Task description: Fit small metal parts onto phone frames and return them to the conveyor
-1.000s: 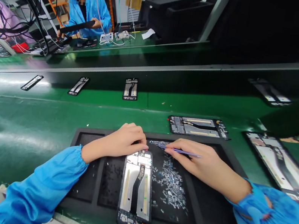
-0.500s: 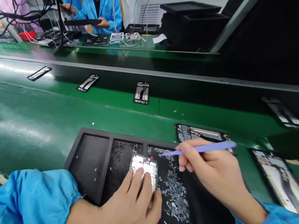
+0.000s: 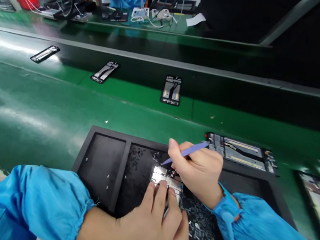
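Phone mid-frame is lying in the black foam tray, roughly over the 2nd/3rd compartments, can't tell exactly. L hand has its fingers spread across the lower end, pinning it down, can't see if the thumb's under there, so no idea if it's a real grip. R hand is pinching a blue plastic spudger tightly, tip right at the frame's top edge.

Progress-wise: loads of tiny silver bits sit loose in the tray, and more frames are lined up on the green conveyor belt, w/ one just past the tray. Hard to say what's done on any of them. No brands or readable text anywhere.
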`<move>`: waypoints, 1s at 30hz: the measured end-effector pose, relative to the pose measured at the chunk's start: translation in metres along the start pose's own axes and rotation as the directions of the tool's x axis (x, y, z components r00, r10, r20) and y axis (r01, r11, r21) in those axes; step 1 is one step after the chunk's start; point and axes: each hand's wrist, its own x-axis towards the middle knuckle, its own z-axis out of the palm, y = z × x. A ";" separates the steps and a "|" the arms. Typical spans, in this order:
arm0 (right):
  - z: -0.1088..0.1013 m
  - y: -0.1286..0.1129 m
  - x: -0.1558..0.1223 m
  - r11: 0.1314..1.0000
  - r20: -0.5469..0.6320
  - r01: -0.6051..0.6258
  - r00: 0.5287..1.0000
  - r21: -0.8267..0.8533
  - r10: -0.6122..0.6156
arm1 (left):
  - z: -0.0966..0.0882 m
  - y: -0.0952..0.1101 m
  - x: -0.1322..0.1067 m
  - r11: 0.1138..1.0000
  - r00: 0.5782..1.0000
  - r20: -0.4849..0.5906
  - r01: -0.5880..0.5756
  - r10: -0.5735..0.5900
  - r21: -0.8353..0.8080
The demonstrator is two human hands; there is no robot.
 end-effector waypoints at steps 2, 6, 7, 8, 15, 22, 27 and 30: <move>0.001 0.000 -0.001 1.000 0.017 0.010 1.000 -0.013 -0.010 | 0.001 0.001 0.000 1.000 1.000 0.002 0.000 0.000 0.003; 0.004 0.001 -0.003 0.995 -0.014 0.043 0.999 -0.087 -0.044 | 0.003 0.002 -0.001 1.000 1.000 -0.009 -0.008 0.008 0.007; 0.004 0.001 -0.003 0.992 -0.023 0.053 0.998 -0.115 -0.056 | 0.003 0.002 -0.001 1.000 1.000 -0.016 -0.005 0.005 0.008; 0.004 0.001 -0.003 0.988 -0.028 0.065 0.997 -0.140 -0.070 | 0.003 0.002 -0.001 1.000 1.000 -0.022 -0.001 0.001 0.008; 0.001 -0.002 -0.003 0.964 -0.035 0.194 0.978 -0.183 -0.203 | 0.000 0.000 0.000 1.000 1.000 0.013 -0.004 0.004 -0.002; -0.004 -0.001 -0.002 0.901 0.068 0.356 0.934 -0.248 -0.350 | -0.001 0.001 0.000 1.000 1.000 0.011 -0.001 0.001 0.003; -0.008 -0.001 -0.001 0.956 -0.003 0.184 0.982 -0.226 -0.190 | 0.001 0.001 -0.001 1.000 1.000 -0.011 0.008 -0.008 0.013; -0.009 0.000 0.000 0.974 -0.078 0.126 0.987 -0.190 -0.142 | -0.002 -0.001 0.000 1.000 1.000 -0.009 0.006 -0.006 0.015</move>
